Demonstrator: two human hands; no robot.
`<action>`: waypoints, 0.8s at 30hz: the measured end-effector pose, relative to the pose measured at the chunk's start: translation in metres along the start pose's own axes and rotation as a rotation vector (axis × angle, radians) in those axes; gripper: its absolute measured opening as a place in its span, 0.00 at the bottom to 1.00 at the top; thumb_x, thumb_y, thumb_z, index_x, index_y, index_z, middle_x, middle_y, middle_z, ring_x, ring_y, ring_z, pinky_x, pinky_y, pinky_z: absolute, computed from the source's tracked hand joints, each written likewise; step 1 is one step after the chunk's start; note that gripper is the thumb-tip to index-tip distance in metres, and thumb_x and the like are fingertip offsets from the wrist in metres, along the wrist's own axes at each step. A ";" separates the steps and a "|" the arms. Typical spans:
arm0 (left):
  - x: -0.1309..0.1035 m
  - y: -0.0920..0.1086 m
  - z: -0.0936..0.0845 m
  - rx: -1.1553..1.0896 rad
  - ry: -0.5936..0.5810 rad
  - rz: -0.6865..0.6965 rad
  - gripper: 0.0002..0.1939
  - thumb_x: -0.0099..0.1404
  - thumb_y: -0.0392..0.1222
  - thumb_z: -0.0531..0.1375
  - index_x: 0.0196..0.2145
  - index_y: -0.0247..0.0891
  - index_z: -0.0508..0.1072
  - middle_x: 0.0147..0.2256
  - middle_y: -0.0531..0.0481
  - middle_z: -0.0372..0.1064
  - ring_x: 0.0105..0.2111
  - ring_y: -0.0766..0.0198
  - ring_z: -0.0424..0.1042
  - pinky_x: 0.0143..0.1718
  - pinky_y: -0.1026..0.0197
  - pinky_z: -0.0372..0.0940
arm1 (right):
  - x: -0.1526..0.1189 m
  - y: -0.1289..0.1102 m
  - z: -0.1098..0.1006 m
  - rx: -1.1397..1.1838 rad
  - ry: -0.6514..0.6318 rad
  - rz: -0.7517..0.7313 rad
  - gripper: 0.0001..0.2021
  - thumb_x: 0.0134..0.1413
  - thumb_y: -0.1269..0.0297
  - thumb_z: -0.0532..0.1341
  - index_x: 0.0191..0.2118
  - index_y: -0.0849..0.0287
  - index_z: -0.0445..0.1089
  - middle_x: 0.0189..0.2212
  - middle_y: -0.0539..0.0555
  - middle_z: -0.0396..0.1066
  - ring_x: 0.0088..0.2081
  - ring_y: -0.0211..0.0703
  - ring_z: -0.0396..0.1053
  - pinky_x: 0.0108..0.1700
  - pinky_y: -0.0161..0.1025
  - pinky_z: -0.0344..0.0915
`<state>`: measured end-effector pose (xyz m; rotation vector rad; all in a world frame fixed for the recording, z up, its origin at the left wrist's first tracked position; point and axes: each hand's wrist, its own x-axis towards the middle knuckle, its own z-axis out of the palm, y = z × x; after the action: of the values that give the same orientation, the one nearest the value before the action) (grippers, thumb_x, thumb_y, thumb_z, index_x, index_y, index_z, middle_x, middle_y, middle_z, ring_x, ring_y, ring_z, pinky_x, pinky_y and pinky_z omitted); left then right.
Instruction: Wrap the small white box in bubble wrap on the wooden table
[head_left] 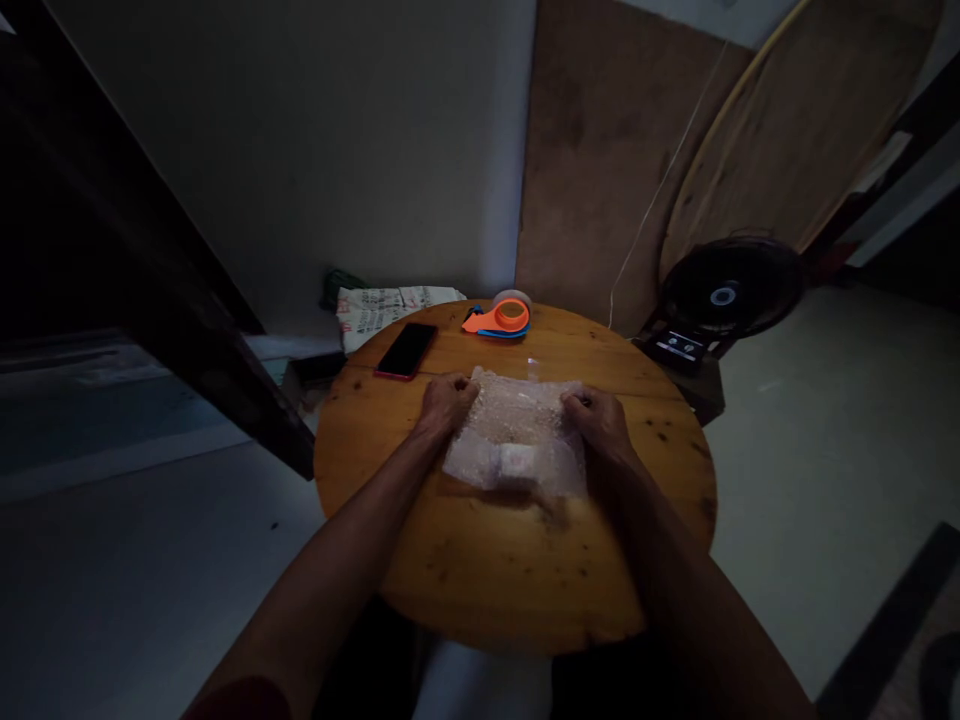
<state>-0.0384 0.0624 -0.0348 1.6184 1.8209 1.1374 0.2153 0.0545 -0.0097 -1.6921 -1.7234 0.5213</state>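
Observation:
A sheet of clear bubble wrap (517, 410) lies over the middle of the round wooden table. Its near part is wrapped around a small pale item (519, 461), whose kind I cannot make out through the plastic. My left hand (448, 400) pinches the sheet's far left corner. At the far right corner, my right hand (600, 415) grips the sheet between thumb and fingers. Just beyond the sheet, a short strip of clear tape (532, 369) shows at its far edge.
On the round wooden table (510, 575), an orange and blue tape dispenser (499, 316) stands at the far edge, with a dark phone (407, 351) left of it. A printed sack (390, 308) lies behind. A black fan (724, 297) stands beyond the right edge.

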 end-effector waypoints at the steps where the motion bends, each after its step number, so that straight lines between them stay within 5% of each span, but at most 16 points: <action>1: 0.001 0.000 0.000 0.006 -0.003 0.002 0.12 0.55 0.45 0.57 0.24 0.35 0.75 0.23 0.52 0.69 0.25 0.65 0.67 0.25 0.65 0.57 | 0.001 0.001 0.001 -0.064 0.013 0.012 0.15 0.49 0.54 0.54 0.27 0.59 0.72 0.24 0.52 0.70 0.28 0.41 0.66 0.29 0.34 0.55; 9: -0.006 0.019 -0.017 -0.136 0.059 0.155 0.11 0.58 0.45 0.57 0.31 0.35 0.74 0.31 0.49 0.73 0.31 0.64 0.69 0.35 0.64 0.63 | 0.007 0.011 0.009 -0.221 0.067 0.047 0.14 0.48 0.57 0.55 0.32 0.57 0.76 0.28 0.52 0.73 0.31 0.43 0.68 0.30 0.34 0.56; 12: -0.020 0.036 -0.034 -0.257 -0.223 0.212 0.16 0.60 0.50 0.57 0.35 0.35 0.75 0.32 0.49 0.73 0.32 0.63 0.70 0.34 0.64 0.64 | 0.007 0.015 0.013 -0.223 0.108 0.042 0.13 0.48 0.58 0.55 0.32 0.57 0.75 0.31 0.52 0.74 0.33 0.43 0.68 0.31 0.34 0.57; 15: -0.032 0.051 -0.051 -0.089 -0.537 0.243 0.21 0.58 0.55 0.60 0.41 0.37 0.76 0.37 0.48 0.75 0.36 0.59 0.73 0.35 0.63 0.64 | 0.007 0.017 0.015 -0.200 0.132 0.039 0.13 0.49 0.57 0.55 0.32 0.56 0.75 0.32 0.52 0.74 0.33 0.43 0.68 0.32 0.34 0.57; 19: -0.051 0.064 -0.069 0.236 -0.652 0.297 0.26 0.54 0.54 0.63 0.48 0.39 0.73 0.35 0.50 0.75 0.33 0.60 0.73 0.32 0.63 0.62 | 0.007 0.016 0.015 -0.195 0.123 0.083 0.13 0.48 0.57 0.56 0.32 0.56 0.75 0.31 0.51 0.74 0.33 0.43 0.68 0.32 0.34 0.57; 22: -0.084 0.075 -0.076 0.296 -0.668 0.372 0.15 0.59 0.46 0.58 0.43 0.41 0.74 0.32 0.53 0.74 0.30 0.64 0.70 0.31 0.65 0.60 | 0.007 0.014 0.014 -0.209 0.118 0.085 0.13 0.49 0.57 0.55 0.33 0.56 0.75 0.31 0.52 0.74 0.33 0.43 0.68 0.32 0.34 0.57; 24: -0.112 0.081 -0.077 0.288 -0.798 0.484 0.10 0.62 0.42 0.55 0.36 0.41 0.75 0.32 0.53 0.73 0.31 0.66 0.70 0.33 0.65 0.59 | 0.007 0.014 0.014 -0.212 0.110 0.073 0.14 0.49 0.56 0.55 0.33 0.56 0.75 0.31 0.52 0.74 0.34 0.43 0.68 0.32 0.34 0.58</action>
<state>-0.0272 -0.0687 0.0525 2.3140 1.1226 0.2692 0.2163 0.0647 -0.0284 -1.9002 -1.6913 0.2786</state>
